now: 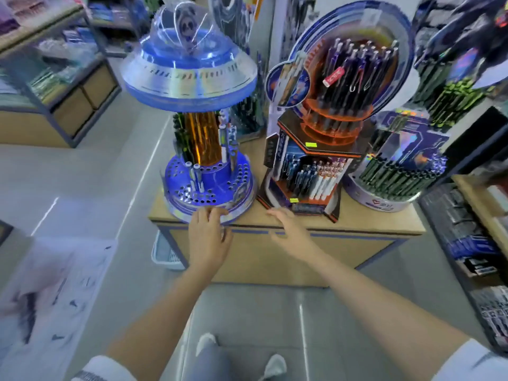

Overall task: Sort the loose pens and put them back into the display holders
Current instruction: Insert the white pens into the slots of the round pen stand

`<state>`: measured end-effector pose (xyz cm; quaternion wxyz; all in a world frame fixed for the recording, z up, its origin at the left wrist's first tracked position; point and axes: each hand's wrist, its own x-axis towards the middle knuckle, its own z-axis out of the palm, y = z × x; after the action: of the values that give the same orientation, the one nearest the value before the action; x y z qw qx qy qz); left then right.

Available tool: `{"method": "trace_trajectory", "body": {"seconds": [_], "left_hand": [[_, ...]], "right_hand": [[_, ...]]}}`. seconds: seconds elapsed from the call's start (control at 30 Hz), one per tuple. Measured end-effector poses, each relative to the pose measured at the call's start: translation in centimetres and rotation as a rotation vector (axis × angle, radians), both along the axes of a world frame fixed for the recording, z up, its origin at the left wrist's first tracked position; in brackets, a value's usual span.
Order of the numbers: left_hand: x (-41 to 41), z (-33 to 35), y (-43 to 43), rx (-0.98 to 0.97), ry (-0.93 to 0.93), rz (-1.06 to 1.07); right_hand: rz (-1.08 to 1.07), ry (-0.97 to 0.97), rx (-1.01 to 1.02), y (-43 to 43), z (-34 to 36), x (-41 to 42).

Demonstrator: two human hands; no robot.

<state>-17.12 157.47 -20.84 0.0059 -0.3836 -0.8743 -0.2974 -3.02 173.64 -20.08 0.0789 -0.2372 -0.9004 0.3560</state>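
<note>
Left grip (207,235): fingers apart and fairly straight, tips laid on the front rim of the blue display holder (214,171), nothing held. Right grip (288,232): fingers loose and apart, empty, over the front edge of the bench (371,224), tips just short of the foot of the hexagonal display holder (291,152); cannot tell whether it touches the bench. The blue holder stands at the front left corner of the bench: round base full of holes, orange column (203,138), wide saucer-shaped top. A few pens (196,174) stand upright in holes near the column, more dark ones crowded on its left side. The hexagonal holder sits beside it, at the middle of the front edge, with rows of blue and white pens (319,177) in its lower part and dark pens (354,67) leaning in orange tiers above. Toward the right edge stands a round white tub (384,199) packed with green-and-black pens (395,174). On the floor, against the left side of the bench, a white basket (165,251); further left a pale sheet (55,284) with small dark shapes, too blurred to identify. Shelving (68,105) behind at the left.
</note>
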Motion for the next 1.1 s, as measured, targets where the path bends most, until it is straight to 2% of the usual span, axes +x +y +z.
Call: {"method": "trace_trajectory", "body": {"seconds": [0.13, 0.27, 0.33, 0.43, 0.53, 0.63, 0.77, 0.9, 1.1], "left_hand": [[-4.7, -2.2, -4.6, -0.13, -0.151, 0.07], [-9.9, -3.6, -6.8, -0.137, -0.225, 0.031], [-12.8, -4.5, -7.3, -0.149, -0.273, -0.047], [-16.4, -5.7, -8.1, -0.281, -0.271, -0.249], [-19.5, -6.3, -9.1, -0.401, -0.215, -0.483], [-21.8, -6.5, -9.9, -0.399, -0.222, -0.591], [-25.3, -6.2, -9.6, -0.386, -0.238, -0.595], [-28.9, -6.0, -8.0, -0.412, -0.15, -0.659], [-32.8, -6.5, -6.4, -0.424, -0.09, -0.809]], "right_hand": [[0.062, -0.107, 0.012, -3.3, -2.6, -4.6], [-0.017, -0.178, -0.007, -5.8, -5.1, -9.0], [-0.163, -0.152, -0.014, -7.2, -6.3, -11.1], [-0.407, -0.077, -0.012, -9.4, -7.3, -13.1], [-0.57, -0.03, 0.015, -10.9, -7.7, -14.3], [-0.668, -0.008, -0.001, -12.5, -7.2, -15.4], [-0.435, -0.045, -0.121, -16.0, -6.3, -19.0], [-0.244, -0.078, 0.094, -17.5, -7.1, -23.0], [-0.18, -0.115, 0.367, -18.4, -7.1, -27.3]]}}
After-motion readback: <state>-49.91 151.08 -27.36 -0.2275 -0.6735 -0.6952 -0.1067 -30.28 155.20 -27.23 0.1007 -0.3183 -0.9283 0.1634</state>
